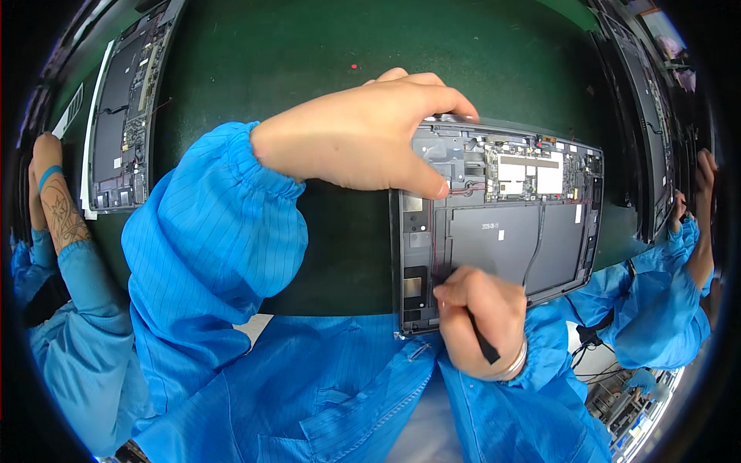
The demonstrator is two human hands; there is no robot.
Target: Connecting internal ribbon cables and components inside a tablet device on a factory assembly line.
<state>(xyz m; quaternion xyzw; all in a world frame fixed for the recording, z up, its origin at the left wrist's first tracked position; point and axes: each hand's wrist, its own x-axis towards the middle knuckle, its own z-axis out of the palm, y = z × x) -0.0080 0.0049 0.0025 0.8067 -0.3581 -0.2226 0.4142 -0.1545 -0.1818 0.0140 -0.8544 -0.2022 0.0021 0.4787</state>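
While the left hand [363, 135] presses flat on the opened device chassis's [502, 224] upper left corner (holding nothing), the right hand [478, 316] pinches a thin black tool [485, 345], tip at the lower left edge, on the green table [309, 46].

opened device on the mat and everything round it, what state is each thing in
opened device: back cover off, circuit board and dark battery exposed, flat on the green mat
left hand: pressing down on the device's upper left corner, thumb on the frame
right hand: closed around a thin black tool, at the device's lower left edge
second opened device: lying flat at far left, untouched
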